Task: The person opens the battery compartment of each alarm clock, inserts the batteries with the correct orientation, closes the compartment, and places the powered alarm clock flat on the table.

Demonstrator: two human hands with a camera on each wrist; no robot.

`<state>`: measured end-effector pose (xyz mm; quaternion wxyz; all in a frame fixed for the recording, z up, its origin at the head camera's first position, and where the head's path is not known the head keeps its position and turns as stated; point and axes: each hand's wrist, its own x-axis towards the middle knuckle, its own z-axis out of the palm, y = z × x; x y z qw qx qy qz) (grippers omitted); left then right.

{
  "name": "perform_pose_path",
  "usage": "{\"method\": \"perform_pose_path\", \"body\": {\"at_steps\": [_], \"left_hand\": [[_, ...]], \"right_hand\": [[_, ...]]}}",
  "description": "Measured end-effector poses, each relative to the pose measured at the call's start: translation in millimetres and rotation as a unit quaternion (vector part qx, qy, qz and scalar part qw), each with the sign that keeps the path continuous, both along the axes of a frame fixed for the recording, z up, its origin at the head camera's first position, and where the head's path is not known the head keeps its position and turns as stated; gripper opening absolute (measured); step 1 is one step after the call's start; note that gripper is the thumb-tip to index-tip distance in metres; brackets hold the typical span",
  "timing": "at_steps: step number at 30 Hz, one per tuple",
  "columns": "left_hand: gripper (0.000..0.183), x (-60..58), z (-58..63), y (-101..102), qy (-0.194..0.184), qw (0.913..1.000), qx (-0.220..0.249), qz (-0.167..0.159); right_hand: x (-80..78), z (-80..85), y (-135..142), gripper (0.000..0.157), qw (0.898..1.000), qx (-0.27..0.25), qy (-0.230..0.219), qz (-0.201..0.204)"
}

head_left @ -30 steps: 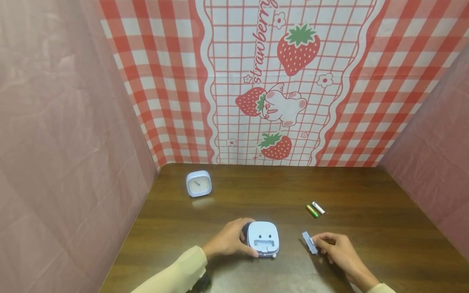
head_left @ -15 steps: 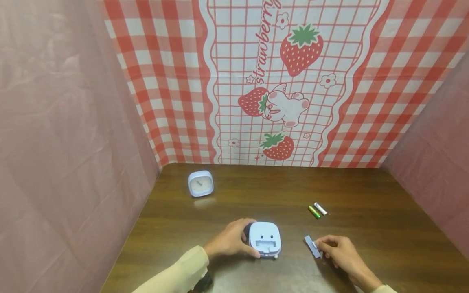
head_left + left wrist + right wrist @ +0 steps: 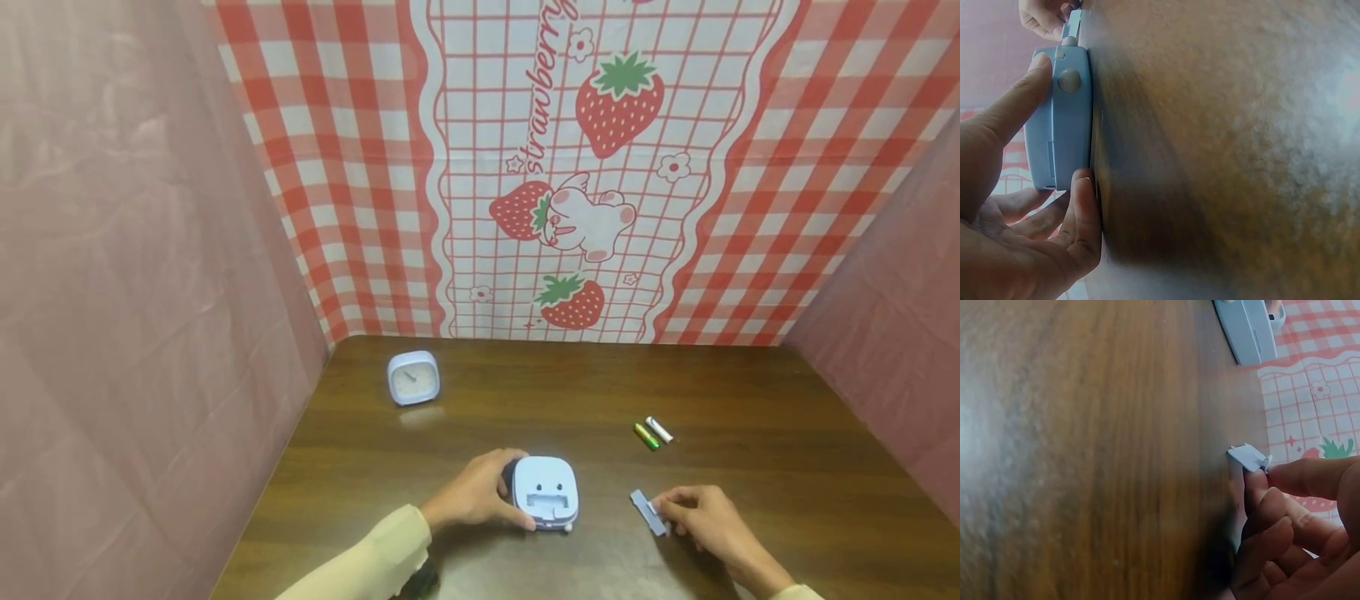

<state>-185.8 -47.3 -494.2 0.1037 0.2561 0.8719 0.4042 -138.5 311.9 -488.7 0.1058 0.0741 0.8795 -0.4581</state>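
My left hand point(image 3: 480, 493) grips the left side of a pale blue alarm clock point(image 3: 545, 492), which lies face down on the table. In its back an open battery compartment point(image 3: 547, 502) shows, below two dark knobs. The thumb presses the near edge of the clock in the left wrist view, and the other fingers curl round its side. To the right, my right hand point(image 3: 708, 518) pinches a thin pale blue battery cover point(image 3: 648, 512) between thumb and fingertips. The cover point(image 3: 1247, 457) is tilted, close over the table in the right wrist view.
Two batteries, one green point(image 3: 646, 437) and one white point(image 3: 659, 429), lie side by side beyond my right hand. A second pale blue clock point(image 3: 414, 378) stands upright at the back left of the brown table point(image 3: 525, 392). Checked cloth point(image 3: 360, 167) hangs behind.
My right hand has moved slightly right and nearer to me with the battery cover. The left hand keeps its hold on the clock, and the whole head view has shifted a little.
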Motion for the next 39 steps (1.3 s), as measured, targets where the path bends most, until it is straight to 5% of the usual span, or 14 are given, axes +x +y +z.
{"method": "perform_pose_path", "body": {"at_steps": [14,39], "left_hand": [[0.091,2.0,0.1,0.1,0.006,1.0000,0.004,0.002],[0.093,1.9,0.5,0.2,-0.001,1.0000,-0.008,0.003]], "right_hand": [[0.1,2.6,1.6,0.011,0.998,0.052,0.019,0.002],[-1.2,3.5,9.2,0.013,0.999,0.036,0.020,0.010]]}}
